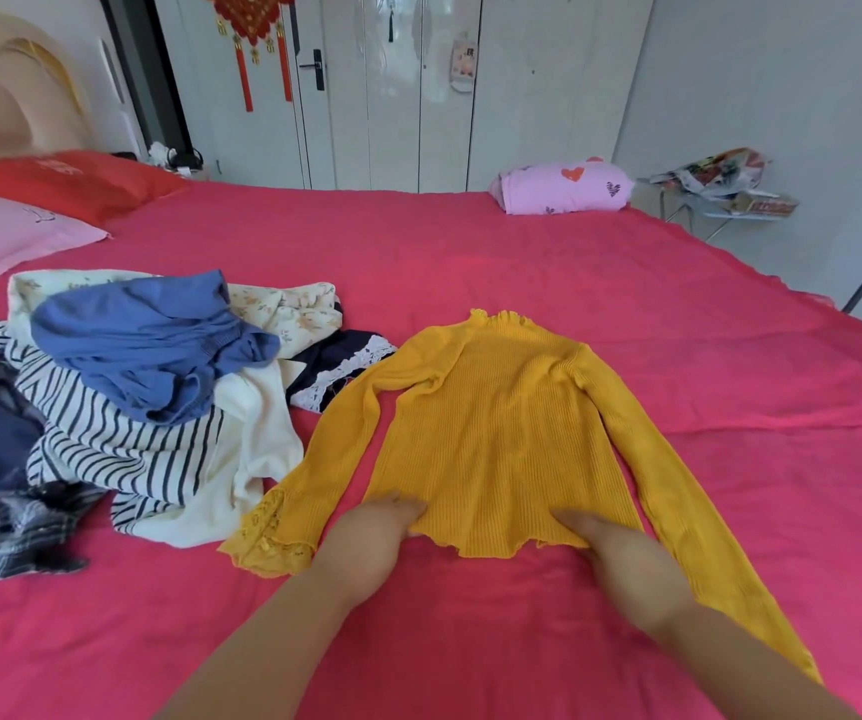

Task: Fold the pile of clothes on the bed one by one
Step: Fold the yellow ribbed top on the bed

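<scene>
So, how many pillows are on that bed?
2 for certain: a red pillow at the left by the headboard, and a pink pillow just in front of it. The pink heart-print bundle at the far edge may be a third; I cannot tell.

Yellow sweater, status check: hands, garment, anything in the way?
Left hand and right hand hold the hem. Yellow sweater flat, sleeves spread, unfolded. Clothes pile against one sleeve.

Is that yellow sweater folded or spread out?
Spread out, not folded. The yellow sweater lies flat on the bed, both sleeves stretched out sideways, left hand and right hand at its bottom hem.
</scene>
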A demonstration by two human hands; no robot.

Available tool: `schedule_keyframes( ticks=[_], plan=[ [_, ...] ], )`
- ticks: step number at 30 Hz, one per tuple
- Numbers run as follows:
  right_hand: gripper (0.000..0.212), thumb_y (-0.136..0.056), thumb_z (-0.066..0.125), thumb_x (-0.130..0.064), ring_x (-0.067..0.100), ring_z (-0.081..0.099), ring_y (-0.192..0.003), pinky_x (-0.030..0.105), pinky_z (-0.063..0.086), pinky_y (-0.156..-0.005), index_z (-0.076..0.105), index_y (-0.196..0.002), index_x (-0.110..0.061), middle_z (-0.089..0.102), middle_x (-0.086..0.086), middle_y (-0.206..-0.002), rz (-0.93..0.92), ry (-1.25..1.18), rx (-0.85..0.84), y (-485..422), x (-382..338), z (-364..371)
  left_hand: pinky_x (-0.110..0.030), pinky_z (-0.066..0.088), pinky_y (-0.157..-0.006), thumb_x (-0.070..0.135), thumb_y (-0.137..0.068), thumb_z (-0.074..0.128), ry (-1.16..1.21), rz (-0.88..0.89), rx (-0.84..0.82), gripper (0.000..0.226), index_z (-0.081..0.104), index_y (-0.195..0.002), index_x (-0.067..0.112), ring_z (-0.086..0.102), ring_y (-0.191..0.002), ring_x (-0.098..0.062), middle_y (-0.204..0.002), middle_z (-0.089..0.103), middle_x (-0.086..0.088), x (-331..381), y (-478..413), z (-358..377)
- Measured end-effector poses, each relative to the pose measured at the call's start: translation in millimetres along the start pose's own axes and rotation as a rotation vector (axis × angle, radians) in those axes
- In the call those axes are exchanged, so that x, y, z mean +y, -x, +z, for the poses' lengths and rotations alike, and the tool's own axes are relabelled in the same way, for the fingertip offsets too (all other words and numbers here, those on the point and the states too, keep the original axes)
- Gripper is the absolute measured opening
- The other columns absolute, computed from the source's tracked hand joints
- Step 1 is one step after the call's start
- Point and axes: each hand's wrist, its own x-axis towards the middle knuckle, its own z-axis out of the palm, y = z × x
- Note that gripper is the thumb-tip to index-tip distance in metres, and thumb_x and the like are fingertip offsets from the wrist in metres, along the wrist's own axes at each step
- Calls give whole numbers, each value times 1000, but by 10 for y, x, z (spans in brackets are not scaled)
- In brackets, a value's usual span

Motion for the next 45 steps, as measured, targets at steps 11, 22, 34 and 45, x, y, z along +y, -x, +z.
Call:
schedule_keyframes(
  ticks=[11, 22, 34, 45],
  plan=[
    [47, -99, 38, -24, 6, 40, -131, 17, 30, -103, 33, -139, -46, 43, -19, -143, -217, 185, -236, 963, 120, -481, -32, 37, -89, 29, -100, 37, -266, 203, -369, 37, 51, -129, 10, 53, -110, -26, -118, 60, -12, 439, 966, -443],
    [44, -98, 41, -39, 13, 41, -132, 21, 29, -105, 41, -140, -29, 46, -5, -143, -82, -113, 25, 347, -406, -369, -27, 16, -113, 42, -98, 37, 121, 47, -79, 56, 24, -148, 19, 22, -142, -17, -154, 26, -3, 661, 345, -255],
    [54, -94, 14, -59, 16, -7, -146, 42, -2, -116, 2, -145, -47, 0, -12, -158, -37, 54, -181, -207, -127, 302, -42, -11, -115, 71, -84, 1, -82, -140, -132, 72, -7, -148, 37, -17, -144, -21, -157, -14, 4, 344, -254, 373],
    [56, -95, 36, -28, 24, 26, -139, 40, 31, -109, 16, -145, -45, 21, 3, -153, 442, 130, 74, -6, 777, -321, -40, -11, -116, 69, -85, 0, -65, -105, -105, 71, -9, -147, 36, -14, -144, -17, -157, -13, 7, 696, -383, 589]
  ],
)
